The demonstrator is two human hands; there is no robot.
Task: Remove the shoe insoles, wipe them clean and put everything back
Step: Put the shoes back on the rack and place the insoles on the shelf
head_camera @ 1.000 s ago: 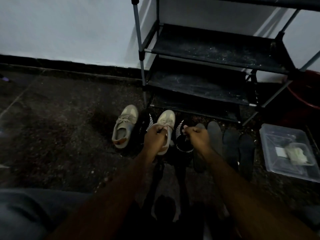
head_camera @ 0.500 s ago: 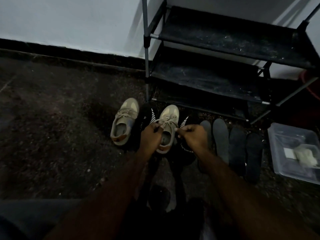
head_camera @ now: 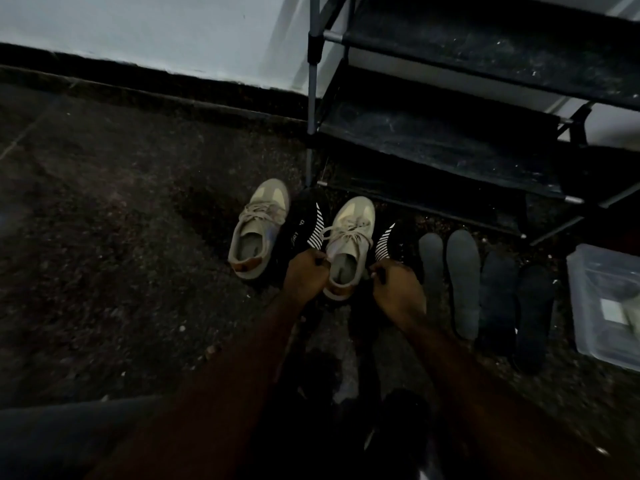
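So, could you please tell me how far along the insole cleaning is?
Removal looks done: four insoles lie beside the black shoe; whether they're wiped I cannot tell. In hand: left hand and right hand grip the beige shoe at its opening. Left: insoles back in, shoes onto the rack.

Rack (head_camera: pixel 450 116): matt grey metal tubes, dusty black cloth shelves. In front of the rack the floor (head_camera: pixel 104 237) is rough, gritty dark stone. Beige sneakers (head_camera: pixel 258 230) there look like soft matt mesh with woven laces (head_camera: pixel 346 233), black shoes (head_camera: pixel 301 223) are striped knit. Insoles (head_camera: pixel 462 282) look like matt foam. Box (head_camera: pixel 588 258) right of the rack is cloudy clear plastic.
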